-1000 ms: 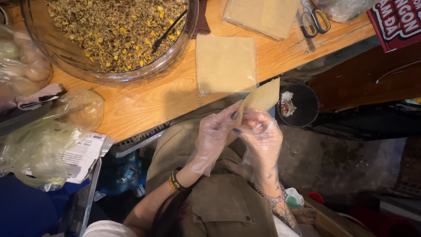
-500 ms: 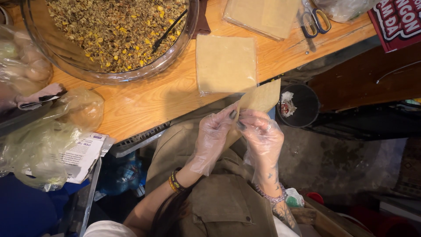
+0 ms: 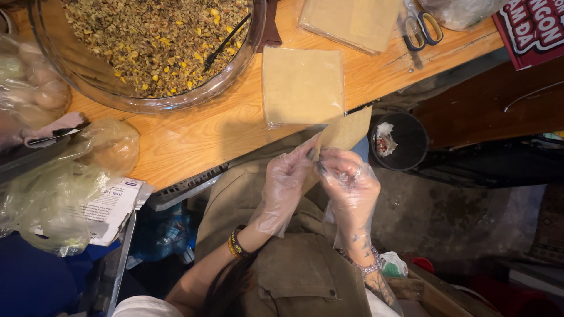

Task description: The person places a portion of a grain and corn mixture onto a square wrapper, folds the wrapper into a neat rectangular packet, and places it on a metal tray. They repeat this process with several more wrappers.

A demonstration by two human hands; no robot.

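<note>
Pinching one thin wrapper sheet (image 3: 343, 130), both gloved hands, left hand (image 3: 288, 176) and right hand (image 3: 346, 179), have seemingly peeled it slightly further off the stack (image 3: 302, 85) on the worktop (image 3: 194, 138).

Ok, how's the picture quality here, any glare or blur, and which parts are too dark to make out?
Head view: warm light, sharp on the wooden counter and glass bowl, whose rim shows slight glare; the gloved left hand and right hand holding a thin wrapper sheet are clear; the floor area at right is dim and murky.

Both gloved hands (image 3: 320, 182) pinch a thin wrapper sheet (image 3: 343, 130) below the table (image 3: 194, 138).
</note>
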